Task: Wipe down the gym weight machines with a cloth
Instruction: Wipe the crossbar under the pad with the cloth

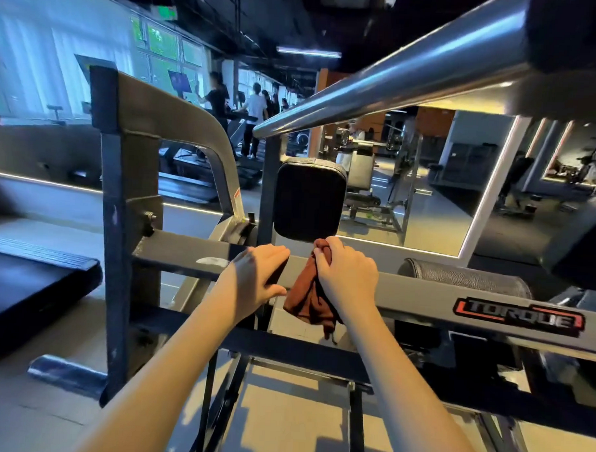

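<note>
Cloth, one, rust-brown, hangs bunched over the grey crossbar of one weight machine. The right grip curls round its top and presses it to the bar. The left grip, just beside the cloth, clasps the same crossbar, fingers over the top, thumb on the front face. Two black pads: one square pad upright behind both, one roller to the right. One chrome bar slants overhead.

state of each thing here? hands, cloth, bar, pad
left hand: grips the bar, fingers over its top
right hand: grips the cloth against the bar
cloth: bunched, hanging down the bar's front
bar: level, pale patch left of the hands
pad: upright behind the bar
</note>
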### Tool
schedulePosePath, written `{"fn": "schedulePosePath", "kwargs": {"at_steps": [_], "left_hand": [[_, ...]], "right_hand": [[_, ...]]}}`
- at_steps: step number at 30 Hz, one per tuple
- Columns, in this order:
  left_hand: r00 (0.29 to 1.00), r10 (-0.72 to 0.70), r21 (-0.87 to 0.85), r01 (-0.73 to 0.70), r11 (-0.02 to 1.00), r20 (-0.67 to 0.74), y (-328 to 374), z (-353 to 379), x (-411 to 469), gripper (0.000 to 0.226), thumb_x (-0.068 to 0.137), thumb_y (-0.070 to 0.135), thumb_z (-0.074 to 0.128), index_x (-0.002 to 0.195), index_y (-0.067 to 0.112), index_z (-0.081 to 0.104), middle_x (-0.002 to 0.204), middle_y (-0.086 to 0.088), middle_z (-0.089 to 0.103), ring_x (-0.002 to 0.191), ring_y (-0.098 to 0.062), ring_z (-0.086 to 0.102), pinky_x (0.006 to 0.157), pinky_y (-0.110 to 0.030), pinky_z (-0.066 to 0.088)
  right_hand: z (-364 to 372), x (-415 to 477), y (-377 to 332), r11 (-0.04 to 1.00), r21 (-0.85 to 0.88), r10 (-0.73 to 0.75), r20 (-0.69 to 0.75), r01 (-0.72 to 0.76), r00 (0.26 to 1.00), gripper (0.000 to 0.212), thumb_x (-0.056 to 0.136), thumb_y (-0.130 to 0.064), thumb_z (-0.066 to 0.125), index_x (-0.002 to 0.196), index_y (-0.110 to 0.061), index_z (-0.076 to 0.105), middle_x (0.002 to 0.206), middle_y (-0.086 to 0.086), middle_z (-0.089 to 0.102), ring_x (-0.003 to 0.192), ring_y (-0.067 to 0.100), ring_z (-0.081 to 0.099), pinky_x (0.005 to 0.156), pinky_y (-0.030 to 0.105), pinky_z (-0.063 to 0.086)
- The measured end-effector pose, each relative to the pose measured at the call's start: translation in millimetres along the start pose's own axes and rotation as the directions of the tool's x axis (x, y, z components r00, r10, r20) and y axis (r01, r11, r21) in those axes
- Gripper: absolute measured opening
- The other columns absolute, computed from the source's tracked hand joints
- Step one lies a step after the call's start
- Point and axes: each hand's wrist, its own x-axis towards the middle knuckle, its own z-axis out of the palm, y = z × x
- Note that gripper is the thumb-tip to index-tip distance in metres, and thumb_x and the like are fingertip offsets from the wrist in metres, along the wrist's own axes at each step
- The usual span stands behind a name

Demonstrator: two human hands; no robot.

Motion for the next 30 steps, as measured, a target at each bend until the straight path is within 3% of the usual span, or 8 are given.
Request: {"fn": "schedulePosePath", "kwargs": {"at_steps": [2,7,12,14,16,19,24,30], "left_hand": [[1.000,-0.004,-0.019,0.004,1.000,-0.023,1,0,-1,0.060,0.064,0.005,0.086,0.118,-0.008,0.061,0.112,-0.023,0.067,0.103,-0.038,0.065,0.087,-0.046,0.049],[1.000,0.018,-0.009,-0.017,1.000,0.008,-4,2,-2,0.065,0.061,0.011,0.088,0.117,-0.007,0.061,0.111,-0.023,0.067,0.101,-0.039,0.066,0.083,-0.050,0.051],[0.999,0.022,0.030,-0.023,0.999,0.024,-3,0,-4,0.069,0.053,0.008,0.092,0.113,-0.008,0.063,0.106,-0.023,0.069,0.095,-0.039,0.068,0.074,-0.051,0.053],[0.998,0.002,0.029,-0.004,1.000,0.058,-2,-3,-2,0.068,0.062,0.009,0.088,0.120,-0.007,0.059,0.117,-0.024,0.064,0.106,-0.040,0.064,0.085,-0.052,0.050],[0.994,-0.045,0.008,0.045,0.999,0.099,2,-6,0,0.066,0.082,0.018,0.073,0.138,0.000,0.042,0.142,-0.019,0.046,0.132,-0.034,0.045,0.108,-0.044,0.033],[0.961,-0.192,0.102,0.175,0.979,0.201,2,-10,2,0.071,0.096,0.036,0.052,0.151,0.013,0.014,0.159,-0.006,0.016,0.147,-0.020,0.015,0.118,-0.035,0.013],[0.941,-0.254,0.144,0.225,0.964,0.225,8,-22,0,0.070,0.098,0.037,0.047,0.152,0.015,0.008,0.159,-0.005,0.017,0.145,-0.018,0.019,0.115,-0.029,0.018],[0.923,-0.296,0.080,0.285,0.955,0.247,3,-15,1,0.070,0.096,0.038,0.051,0.152,0.015,0.014,0.158,-0.005,0.020,0.145,-0.019,0.021,0.116,-0.032,0.019]], "right_hand": [[3,-5,-10,0.999,0.033,0.031,-0.027,-0.031,0.999,0.034,0.099,-0.046,0.039,0.120,-0.025,0.056,0.103,0.000,0.066,0.098,0.025,0.060,0.080,0.035,0.038],[15,-67,17,0.968,0.020,-0.247,-0.083,0.249,0.965,0.047,0.086,-0.033,0.066,0.130,-0.025,0.053,0.140,0.004,0.053,0.132,0.027,0.046,0.112,0.043,0.029],[3,-41,26,0.988,0.115,-0.093,-0.120,0.107,0.988,0.038,0.089,-0.038,0.048,0.120,-0.022,0.061,0.120,0.000,0.064,0.116,0.024,0.056,0.106,0.037,0.034],[4,-23,7,0.991,0.129,-0.005,-0.102,0.018,0.995,0.034,0.090,-0.038,0.046,0.117,-0.024,0.062,0.116,-0.002,0.063,0.113,0.024,0.055,0.100,0.039,0.036],[13,-24,-14,0.992,0.105,-0.054,-0.092,0.063,0.994,0.032,0.091,-0.037,0.050,0.118,-0.025,0.060,0.126,0.000,0.059,0.123,0.025,0.050,0.105,0.045,0.034],[23,-45,-12,0.969,0.053,-0.238,-0.090,0.243,0.967,0.040,0.089,-0.037,0.061,0.126,-0.025,0.057,0.135,0.003,0.056,0.130,0.028,0.048,0.110,0.045,0.030],[9,-37,10,0.981,0.047,-0.183,-0.131,0.190,0.974,0.039,0.093,-0.048,0.038,0.119,-0.027,0.059,0.116,-0.001,0.065,0.111,0.026,0.059,0.097,0.039,0.039],[2,-10,-22,0.999,0.045,-0.005,0.042,0.003,0.999,0.036,0.100,-0.047,0.038,0.127,-0.027,0.050,0.107,0.001,0.064,0.101,0.024,0.057,0.080,0.034,0.034]]}}
